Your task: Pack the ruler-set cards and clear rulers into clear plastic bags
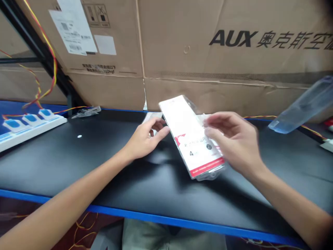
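A long white retail package (191, 139) with a red band, grey print and a clear plastic sleeve is held tilted above the black tabletop (78, 163). My left hand (145, 139) pinches its left edge with thumb and fingers. My right hand (231, 139) curls round its right side, fingers over the top face. A second white card or package (149, 117) lies flat just behind my left hand.
Large cardboard boxes (182, 52) wall off the back of the table. A white power strip with blue buttons (28, 125) lies at far left with red-yellow wires (49, 69). A clear plastic piece (85, 111) sits beside it; a translucent bluish container (304, 104) stands at right.
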A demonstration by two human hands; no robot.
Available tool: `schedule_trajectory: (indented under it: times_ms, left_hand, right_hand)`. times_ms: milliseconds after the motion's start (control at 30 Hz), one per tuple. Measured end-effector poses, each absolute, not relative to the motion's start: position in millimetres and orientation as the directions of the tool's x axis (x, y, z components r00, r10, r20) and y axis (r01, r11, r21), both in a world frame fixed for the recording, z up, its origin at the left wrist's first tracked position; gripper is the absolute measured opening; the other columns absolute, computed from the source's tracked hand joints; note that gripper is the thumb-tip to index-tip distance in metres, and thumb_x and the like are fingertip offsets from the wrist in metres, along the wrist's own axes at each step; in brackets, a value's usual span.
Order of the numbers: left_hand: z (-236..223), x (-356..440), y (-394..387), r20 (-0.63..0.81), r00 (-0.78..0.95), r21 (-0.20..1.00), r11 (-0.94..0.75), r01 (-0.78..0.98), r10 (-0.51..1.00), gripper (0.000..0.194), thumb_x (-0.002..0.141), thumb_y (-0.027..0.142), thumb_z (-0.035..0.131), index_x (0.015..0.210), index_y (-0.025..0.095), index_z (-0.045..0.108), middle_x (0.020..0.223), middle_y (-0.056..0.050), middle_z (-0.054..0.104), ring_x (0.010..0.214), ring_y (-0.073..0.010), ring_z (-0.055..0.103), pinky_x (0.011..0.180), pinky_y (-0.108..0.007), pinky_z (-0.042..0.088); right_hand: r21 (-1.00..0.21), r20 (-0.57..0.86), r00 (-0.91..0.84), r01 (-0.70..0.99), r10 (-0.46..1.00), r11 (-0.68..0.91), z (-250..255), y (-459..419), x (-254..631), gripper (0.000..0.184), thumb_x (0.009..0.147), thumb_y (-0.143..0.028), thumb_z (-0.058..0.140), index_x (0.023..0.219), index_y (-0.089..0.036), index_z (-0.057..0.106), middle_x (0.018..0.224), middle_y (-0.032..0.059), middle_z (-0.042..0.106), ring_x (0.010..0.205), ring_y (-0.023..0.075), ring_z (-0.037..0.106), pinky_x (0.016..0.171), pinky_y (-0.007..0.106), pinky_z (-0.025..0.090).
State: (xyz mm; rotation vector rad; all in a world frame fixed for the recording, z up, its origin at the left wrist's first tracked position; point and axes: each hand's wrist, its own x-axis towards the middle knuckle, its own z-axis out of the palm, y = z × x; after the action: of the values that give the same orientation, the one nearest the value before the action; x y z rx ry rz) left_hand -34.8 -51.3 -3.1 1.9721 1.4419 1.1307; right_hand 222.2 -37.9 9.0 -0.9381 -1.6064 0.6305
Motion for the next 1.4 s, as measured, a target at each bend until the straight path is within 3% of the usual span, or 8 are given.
schedule_trajectory:
  times_ms: [133, 300, 567, 700, 900, 1033, 1133, 1400]
  left_hand:
    - [-2.7, -26.3, -52.0, 0.086, 0.134, 0.988, -0.102, 0.117, 0.987, 0.052, 0.095, 0.067, 0.050, 0.114, 0.019, 0.058, 0.085, -0.006, 0.072, 0.069, -0.0183, 0.068, 0.055, -0.025, 0.046]
    - [4.3, -31.9, -50.9, -0.031, 0.234, 0.987, 0.067, -0.147, 0.972, 0.063, 0.091, 0.077, 0.044, 0.103, 0.018, 0.063, 0.072, -0.006, 0.071, 0.061, -0.0206, 0.070, 0.049, -0.025, 0.047]
    - [10.5, -34.9, -54.6, -0.041, 0.196, 0.994, 0.060, -0.093, 0.980, 0.019, 0.086, 0.033, 0.055, 0.079, 0.016, 0.062, 0.065, -0.003, 0.066, 0.057, -0.0174, 0.063, 0.054, -0.028, 0.051]
    - [4.0, -36.0, -51.7, 0.065, 0.011, 0.975, -0.066, 0.210, 0.998, 0.012, 0.080, 0.027, 0.053, 0.081, 0.018, 0.060, 0.073, -0.003, 0.066, 0.065, -0.0182, 0.062, 0.059, -0.029, 0.049]
    - [-1.6, -40.4, -52.7, 0.561, 0.078, 0.451, -0.383, 0.806, 0.824, 0.033, 0.079, 0.018, 0.060, 0.113, 0.021, 0.059, 0.115, -0.007, 0.063, 0.108, -0.0246, 0.058, 0.093, -0.038, 0.048]
    - [-3.5, -30.4, -63.7, 0.448, 0.452, 0.396, -0.624, 0.674, 0.772, 0.011, 0.090, 0.024, 0.060, 0.098, 0.022, 0.067, 0.105, -0.005, 0.065, 0.100, -0.0213, 0.062, 0.091, -0.034, 0.049]
    - [-8.4, -18.4, -73.2, 0.332, 0.632, 0.416, -0.710, 0.568, 0.700, 0.019, 0.092, 0.025, 0.060, 0.106, 0.023, 0.071, 0.115, -0.008, 0.064, 0.105, -0.0232, 0.061, 0.095, -0.037, 0.047]
    - [-19.4, -14.1, -77.8, 0.268, 0.702, 0.389, -0.741, 0.547, 0.660, 0.036, 0.082, 0.008, 0.051, 0.110, 0.023, 0.067, 0.129, -0.007, 0.064, 0.120, -0.0253, 0.057, 0.107, -0.042, 0.035]
  right_hand:
    - [-0.877, 0.333, -0.323, 0.240, 0.886, 0.417, -14.6, -46.3, 206.1, 0.027, 0.084, -0.021, 0.067, 0.111, -0.025, 0.061, 0.107, 0.0050, 0.071, 0.099, 0.0221, 0.069, 0.082, 0.035, 0.059]
    - [-0.873, 0.252, -0.346, 0.321, 0.904, 0.367, -19.0, -44.5, 210.3, 0.032, 0.087, -0.019, 0.061, 0.118, -0.027, 0.059, 0.105, 0.0039, 0.071, 0.093, 0.0211, 0.070, 0.070, 0.031, 0.058]
    - [-0.924, 0.035, -0.461, 0.324, 0.887, 0.204, -19.7, -36.7, 213.5, 0.026, 0.085, -0.023, 0.062, 0.111, -0.021, 0.064, 0.081, 0.0013, 0.071, 0.074, 0.0189, 0.070, 0.061, 0.030, 0.060]
    - [-0.966, -0.049, -0.448, 0.250, 0.892, 0.072, -18.6, -38.1, 211.0, 0.037, 0.081, -0.018, 0.061, 0.119, -0.022, 0.059, 0.079, -0.0010, 0.069, 0.071, 0.0200, 0.074, 0.064, 0.034, 0.065]
    - [-0.943, -0.098, -0.523, 0.320, 0.847, 0.089, -21.2, -39.0, 211.6, 0.022, 0.082, -0.016, 0.058, 0.102, -0.020, 0.064, 0.071, 0.0013, 0.074, 0.064, 0.0190, 0.074, 0.063, 0.032, 0.062]
    - [-0.904, -0.061, -0.532, 0.388, 0.844, 0.180, -20.2, -39.8, 212.7, 0.016, 0.083, -0.019, 0.056, 0.096, -0.021, 0.066, 0.066, -0.0006, 0.070, 0.059, 0.0189, 0.071, 0.055, 0.030, 0.058]
    - [-0.867, -0.044, -0.548, 0.436, 0.835, 0.241, -16.9, -40.5, 214.2, 0.021, 0.083, -0.019, 0.053, 0.099, -0.022, 0.066, 0.065, -0.0018, 0.070, 0.055, 0.0179, 0.068, 0.049, 0.027, 0.053]
    - [-0.528, 0.267, -0.470, 0.659, 0.841, 0.536, -3.8, -29.8, 223.2, 0.021, 0.086, -0.027, 0.059, 0.100, -0.019, 0.072, 0.077, 0.0023, 0.075, 0.064, 0.0188, 0.065, 0.064, 0.031, 0.048]
